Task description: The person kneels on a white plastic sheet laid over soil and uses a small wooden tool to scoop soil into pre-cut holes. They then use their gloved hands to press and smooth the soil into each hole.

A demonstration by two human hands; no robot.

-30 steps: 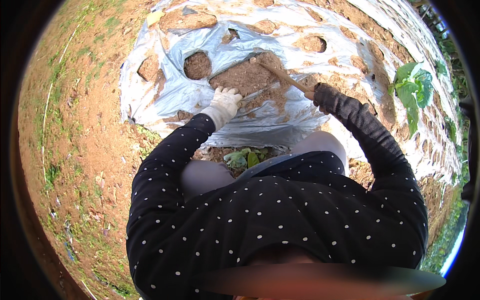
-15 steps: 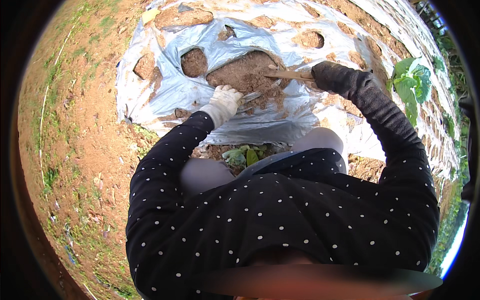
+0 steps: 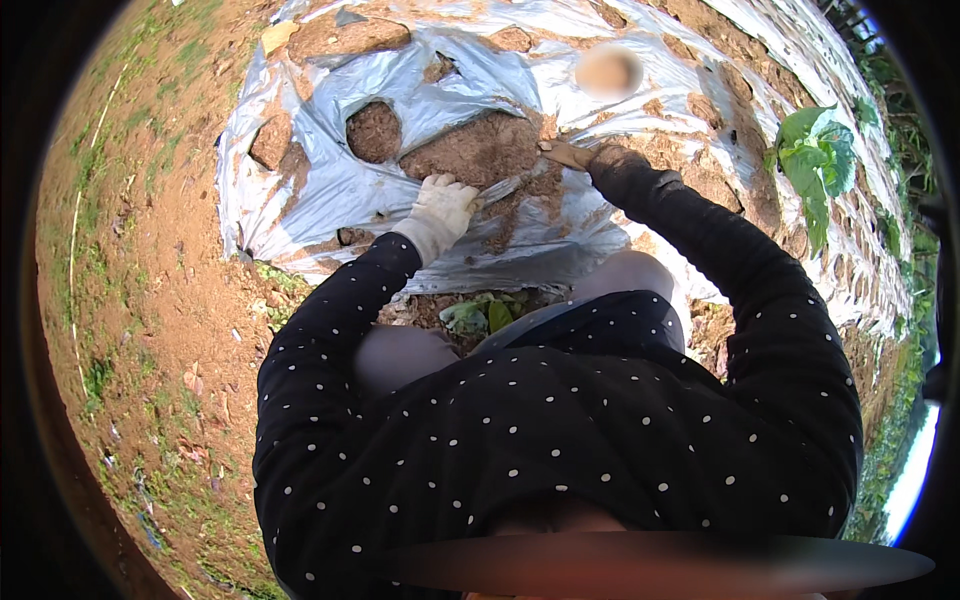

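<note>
My left hand (image 3: 440,212), in a whitish glove, has its fingers curled over the near edge of a torn opening in the silvery plastic film (image 3: 575,235), gripping the film. Brown soil (image 3: 480,148) shows inside the opening, just beyond these fingers. At the opening's right end, my right hand (image 3: 618,168), in a dark glove, is closed around a flat wooden tool (image 3: 565,154). The tool points left toward the soil, and whether it has a blade cannot be made out. Loose soil lies scattered on the film between both hands.
Several other holes in the film bare soil, one being a round hole (image 3: 374,132) at the left. A leafy green plant (image 3: 815,160) grows at the right. Leaves (image 3: 480,315) lie between my knees. Bare reddish ground (image 3: 170,260) with sparse grass runs along the left.
My right hand has moved left and slightly down in view with the wooden tool. My left hand stays at the film's edge. The whole view has shifted a little.
</note>
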